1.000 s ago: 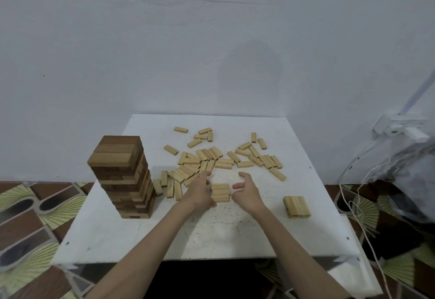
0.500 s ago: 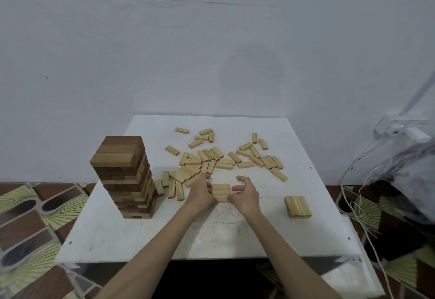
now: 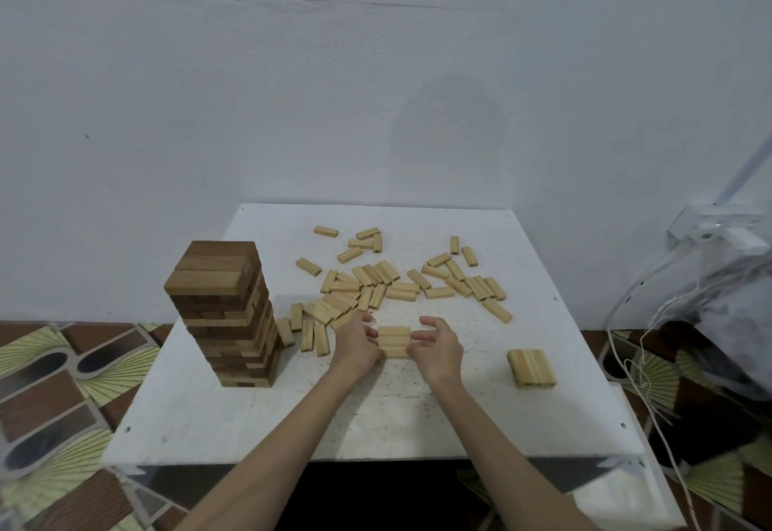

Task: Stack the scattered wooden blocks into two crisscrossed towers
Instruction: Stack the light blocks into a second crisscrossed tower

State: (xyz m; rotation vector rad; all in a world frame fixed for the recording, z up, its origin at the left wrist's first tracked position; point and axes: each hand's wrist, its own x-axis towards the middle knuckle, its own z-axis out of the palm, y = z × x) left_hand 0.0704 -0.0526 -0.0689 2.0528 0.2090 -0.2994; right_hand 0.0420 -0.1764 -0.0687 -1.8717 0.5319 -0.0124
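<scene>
A white square table stands against a pale wall, seen from above by the person working at it. Both bare forearms reach in from the near edge toward the middle of the table.

Between the hands lies a small flat set of pale wooden blocks, laid side by side with their long axes running left to right. The left hand touches the set's left end and the right hand its right end. The fingers of both hands are curled inward around the ends, pressing the blocks from both sides; whether the set is lifted off the table or resting on it cannot be told.

Just beyond the hands, toward the far side, is a loose scatter of pale wooden blocks, pointing every which way. The left hand is nearer the thick of it.

At the left of the table stands a tall crisscrossed tower of dark and light wooden blocks, apparently complete. At the near right, well apart from the hands, sits a low square layer of pale wooden blocks, its long axes running near to far. This looks like the second tower's base. The gripped set lies crosswise to it, so the likely next move carries the set rightward, closer to the right hand's side.
</scene>
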